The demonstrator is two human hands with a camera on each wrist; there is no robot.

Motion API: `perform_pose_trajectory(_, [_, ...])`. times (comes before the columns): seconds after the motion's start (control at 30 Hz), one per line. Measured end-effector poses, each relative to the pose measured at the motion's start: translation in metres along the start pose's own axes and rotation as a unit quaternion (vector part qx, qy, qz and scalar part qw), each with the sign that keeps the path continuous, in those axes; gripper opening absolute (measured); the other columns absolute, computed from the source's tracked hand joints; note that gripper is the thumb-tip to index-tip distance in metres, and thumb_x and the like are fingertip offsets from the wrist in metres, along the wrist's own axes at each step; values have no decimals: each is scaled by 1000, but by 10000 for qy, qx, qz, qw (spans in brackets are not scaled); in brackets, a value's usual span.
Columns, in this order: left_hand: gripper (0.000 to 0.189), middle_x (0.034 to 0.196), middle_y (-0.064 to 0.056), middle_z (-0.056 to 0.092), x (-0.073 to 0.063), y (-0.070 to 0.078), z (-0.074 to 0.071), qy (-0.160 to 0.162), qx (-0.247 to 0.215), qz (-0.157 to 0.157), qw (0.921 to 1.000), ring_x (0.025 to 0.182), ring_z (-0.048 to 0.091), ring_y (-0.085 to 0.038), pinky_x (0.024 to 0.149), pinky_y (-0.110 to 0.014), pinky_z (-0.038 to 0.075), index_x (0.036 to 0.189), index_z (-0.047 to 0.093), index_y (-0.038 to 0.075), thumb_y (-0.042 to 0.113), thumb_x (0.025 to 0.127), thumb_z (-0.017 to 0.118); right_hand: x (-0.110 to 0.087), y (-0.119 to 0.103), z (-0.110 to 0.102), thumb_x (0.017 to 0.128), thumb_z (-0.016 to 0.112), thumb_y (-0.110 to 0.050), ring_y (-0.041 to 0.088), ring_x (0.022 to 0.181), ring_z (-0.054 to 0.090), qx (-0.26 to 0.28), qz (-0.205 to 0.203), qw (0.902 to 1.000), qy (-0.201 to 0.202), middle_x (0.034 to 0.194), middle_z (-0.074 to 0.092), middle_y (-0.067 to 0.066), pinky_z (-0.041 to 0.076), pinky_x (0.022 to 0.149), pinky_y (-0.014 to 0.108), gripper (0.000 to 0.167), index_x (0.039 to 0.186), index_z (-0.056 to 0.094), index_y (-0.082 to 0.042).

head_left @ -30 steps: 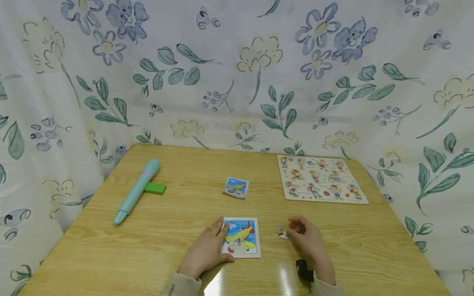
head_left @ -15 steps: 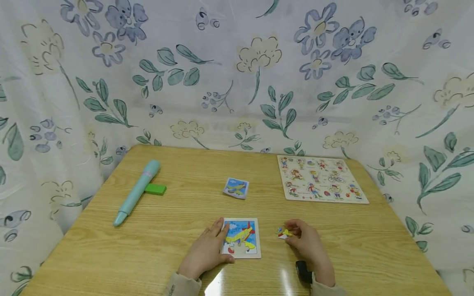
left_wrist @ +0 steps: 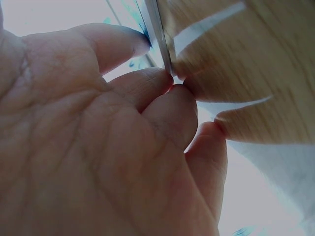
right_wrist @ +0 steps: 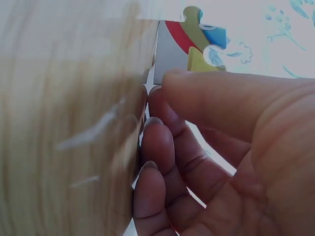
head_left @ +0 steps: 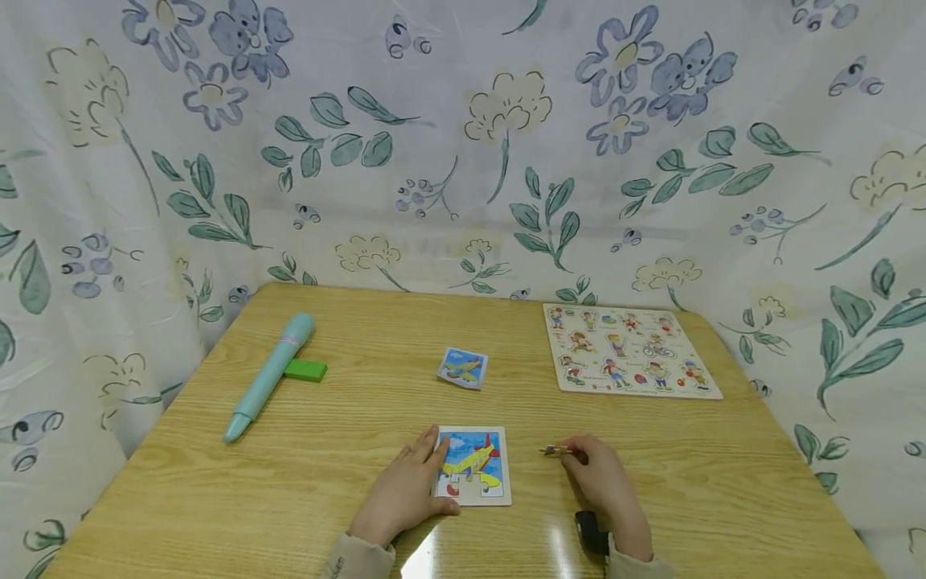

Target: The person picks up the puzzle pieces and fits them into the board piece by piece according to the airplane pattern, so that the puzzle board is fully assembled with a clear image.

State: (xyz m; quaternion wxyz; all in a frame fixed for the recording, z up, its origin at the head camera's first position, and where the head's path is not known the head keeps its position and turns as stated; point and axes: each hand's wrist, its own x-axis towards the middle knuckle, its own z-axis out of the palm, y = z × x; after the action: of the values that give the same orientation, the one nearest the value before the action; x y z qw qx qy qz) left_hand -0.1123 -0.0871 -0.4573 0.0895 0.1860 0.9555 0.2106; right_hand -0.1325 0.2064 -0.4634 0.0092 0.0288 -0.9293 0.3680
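In the head view a small square jigsaw puzzle [head_left: 494, 465] with a yellow airplane lies in its pale frame, a gap showing along its lower part. My left hand [head_left: 405, 497] rests on its left side, with one finger over the upper left corner and the thumb by the lower edge. To the right of the puzzle, my right hand [head_left: 606, 490] pinches a puzzle piece [head_left: 553, 450], seen nearly edge-on. The right wrist view shows the puzzle piece [right_wrist: 174, 49] upright between thumb and fingers, coloured red, yellow, blue and white, its lower part hidden. The other fingertips are at the table surface.
A small picture card [head_left: 463, 368] with the airplane lies behind the puzzle. At the back right is a larger board [head_left: 631, 351] with printed figures. On the left, a teal pen-shaped object [head_left: 269, 378] lies next to a green block [head_left: 306, 370]. Floral cloth [head_left: 463, 161] surrounds the table [head_left: 362, 338].
My right hand has turned the puzzle piece from its printed face showing to nearly edge-on in the head view. The left hand stays on the puzzle.
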Motion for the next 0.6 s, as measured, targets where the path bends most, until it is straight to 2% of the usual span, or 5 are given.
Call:
perform_pose_trajectory(0.1, [98,157,-22,27,0,0,1,6,-2,3,10000,145,30,-37,117,-55,31,147,37,-1,49,72,77,0,1,1,89,63,-5,18,81,59,-4,29,10000,65,92,67,11,51,69,33,17,103,69,1])
perform_pose_trajectory(0.23, [98,158,-22,27,0,0,1,2,35,-6,10000,145,29,-37,117,-55,31,147,37,-1,50,73,77,0,-2,0,95,58,-12,34,101,63,190,421,9989,-127,110,68,19,54,86,48,26,114,66,4])
perform_pose_trajectory(0.33, [99,158,-22,26,0,0,1,-13,49,-14,10000,145,29,-37,117,-55,31,147,37,0,50,72,77,1,-4,-1,98,54,-13,39,112,60,221,564,9979,-222,119,65,23,52,93,51,30,119,63,5])
perform_pose_trajectory(0.47, [99,158,-22,26,0,0,1,-19,83,-25,10000,145,29,-37,117,-55,31,147,37,0,51,72,76,1,-6,0,97,56,-11,31,104,63,264,592,9978,-172,113,68,17,55,86,43,27,118,65,3])
perform_pose_trajectory(0.6, [99,158,-22,27,0,0,1,4,99,-5,10000,145,30,-36,117,-55,31,147,37,0,51,72,76,2,-13,7,95,58,-7,16,87,59,863,640,9942,-109,100,67,9,50,72,25,23,116,66,-5])
